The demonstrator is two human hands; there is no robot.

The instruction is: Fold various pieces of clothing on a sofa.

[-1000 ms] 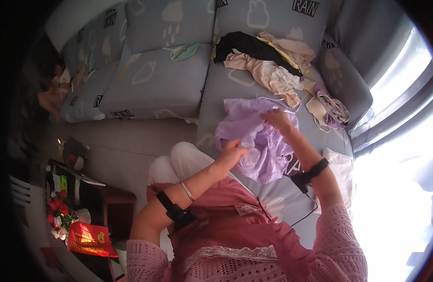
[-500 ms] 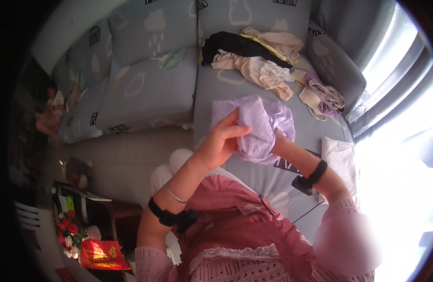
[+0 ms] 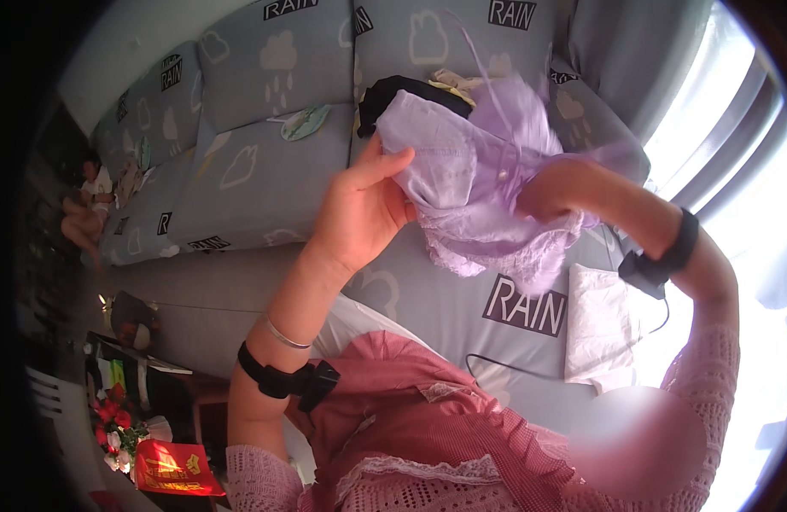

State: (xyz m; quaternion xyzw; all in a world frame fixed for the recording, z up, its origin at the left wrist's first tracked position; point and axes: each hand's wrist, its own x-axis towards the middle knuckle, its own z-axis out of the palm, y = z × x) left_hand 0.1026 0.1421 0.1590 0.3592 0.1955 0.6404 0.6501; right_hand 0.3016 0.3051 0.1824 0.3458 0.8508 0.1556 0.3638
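Two bare hands are on the lilac garment, up in front of the person and above the seat of the grey patterned sofa! Look at the left hand: thumb laid over the near face of the cloth at its left edge, the other fingers mostly tucked behind, so that edge is pinched between them. Over to the right hand, and it's deep in the folds on the other side, wrist bent, fingers buried in lilac; whether they are spread or pressed together, I cannot tell. What a tangle of cloth: frilly hem hanging at the bottom, a thin strap sticking up at the top, and the far right part all smeared by blur. Just beyond the garment, and partly hidden by it, lie a black cloth and a beige cloth on the sofa, with a pale green piece off to the left. Nearer the person, below the right forearm, there's a white folded cloth on the seat, and a black cable runs towards it. Both forearms wear black straps, and a silvery bangle circles the left one
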